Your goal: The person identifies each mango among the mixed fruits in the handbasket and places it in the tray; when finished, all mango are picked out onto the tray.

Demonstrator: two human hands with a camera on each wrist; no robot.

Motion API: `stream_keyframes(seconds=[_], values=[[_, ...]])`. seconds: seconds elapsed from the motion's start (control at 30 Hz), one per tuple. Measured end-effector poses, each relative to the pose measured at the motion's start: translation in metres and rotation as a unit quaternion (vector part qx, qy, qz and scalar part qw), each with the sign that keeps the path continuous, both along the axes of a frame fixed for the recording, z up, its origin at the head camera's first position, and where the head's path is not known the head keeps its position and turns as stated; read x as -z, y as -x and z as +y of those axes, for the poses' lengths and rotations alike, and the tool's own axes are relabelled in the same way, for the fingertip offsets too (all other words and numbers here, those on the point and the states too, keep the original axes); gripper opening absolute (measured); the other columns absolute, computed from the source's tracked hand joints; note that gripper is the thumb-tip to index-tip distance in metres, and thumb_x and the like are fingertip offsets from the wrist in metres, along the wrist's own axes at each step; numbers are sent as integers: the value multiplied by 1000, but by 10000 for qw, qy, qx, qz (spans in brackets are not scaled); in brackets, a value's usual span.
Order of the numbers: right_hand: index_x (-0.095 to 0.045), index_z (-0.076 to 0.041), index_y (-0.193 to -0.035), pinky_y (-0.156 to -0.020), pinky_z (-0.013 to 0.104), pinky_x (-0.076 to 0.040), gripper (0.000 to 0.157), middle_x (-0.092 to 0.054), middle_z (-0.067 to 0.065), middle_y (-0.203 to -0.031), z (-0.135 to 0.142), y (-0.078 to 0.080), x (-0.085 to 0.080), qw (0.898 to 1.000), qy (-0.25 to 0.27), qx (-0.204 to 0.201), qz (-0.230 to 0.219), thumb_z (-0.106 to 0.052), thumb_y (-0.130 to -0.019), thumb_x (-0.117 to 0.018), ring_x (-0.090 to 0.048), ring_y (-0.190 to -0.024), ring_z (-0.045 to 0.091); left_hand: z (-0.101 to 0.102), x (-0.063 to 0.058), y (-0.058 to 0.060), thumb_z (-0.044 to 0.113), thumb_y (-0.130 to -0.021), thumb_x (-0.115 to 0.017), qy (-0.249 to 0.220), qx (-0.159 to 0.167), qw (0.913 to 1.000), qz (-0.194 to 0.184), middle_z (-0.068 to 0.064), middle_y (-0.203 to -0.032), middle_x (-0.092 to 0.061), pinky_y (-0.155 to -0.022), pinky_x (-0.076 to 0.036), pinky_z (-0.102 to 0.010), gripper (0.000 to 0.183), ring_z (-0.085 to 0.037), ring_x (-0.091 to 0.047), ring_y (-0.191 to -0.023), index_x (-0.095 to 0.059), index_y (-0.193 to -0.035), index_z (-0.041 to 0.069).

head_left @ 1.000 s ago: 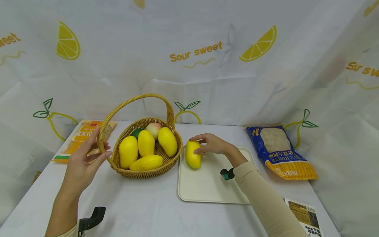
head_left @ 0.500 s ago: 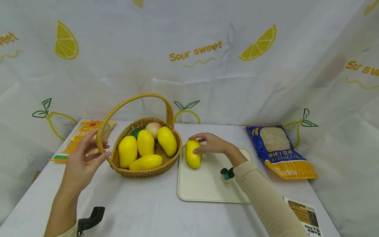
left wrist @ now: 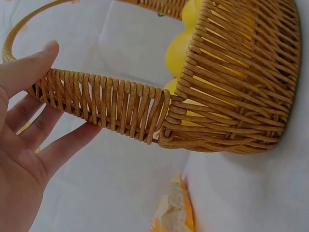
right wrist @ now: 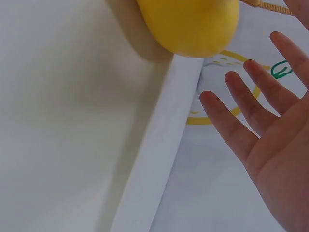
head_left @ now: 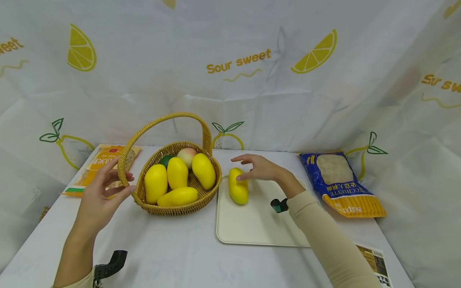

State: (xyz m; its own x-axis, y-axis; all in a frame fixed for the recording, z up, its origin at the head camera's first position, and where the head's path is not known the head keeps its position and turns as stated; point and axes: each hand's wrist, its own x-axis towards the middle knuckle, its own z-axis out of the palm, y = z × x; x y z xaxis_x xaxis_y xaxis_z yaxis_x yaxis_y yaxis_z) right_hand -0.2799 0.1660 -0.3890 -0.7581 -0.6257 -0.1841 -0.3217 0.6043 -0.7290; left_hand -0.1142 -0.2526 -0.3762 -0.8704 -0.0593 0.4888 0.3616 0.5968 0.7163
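- Right hand, frame centre, fingers spread and straight, hovers just above the mango, gripping nothing.
- Mango lies at the upper left corner of the tray.
- Left hand, lower left, fingers loosely extended, touches the handle of the basket, not wrapped round it.

Surface: white-clothed table
Left: orange packet, wicker basket
Centre: cream tray
Right: blue bag, label card
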Motion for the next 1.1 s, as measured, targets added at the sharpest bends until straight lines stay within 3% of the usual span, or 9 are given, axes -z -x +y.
stream_keyframes(seconds=[0.77, 1.1], values=[[-44, -20, -155, -114, 56, -48, 76, -43, 0, -162, -26, -9, -47, 9977, 411, -367, 388, -27, -88, -80, -48, -144, 30, 1, 1, 0, -15, -81, -76, -105, 92, 9999, 69, 23, -103, -62, -82, -51, 0, 82, 9, -61, -97, -44, -152, 11], [-42, -15, -155, -109, 46, -54, 78, -43, 2, -160, -47, -13, -60, 9968, 523, -508, 341, -25, -88, -81, -49, -144, 27, 0, 1, 0, -16, -80, -76, -141, 83, 9998, 81, 22, -103, -63, -83, -52, 0, 82, 7, -62, -97, -45, -151, 10]])
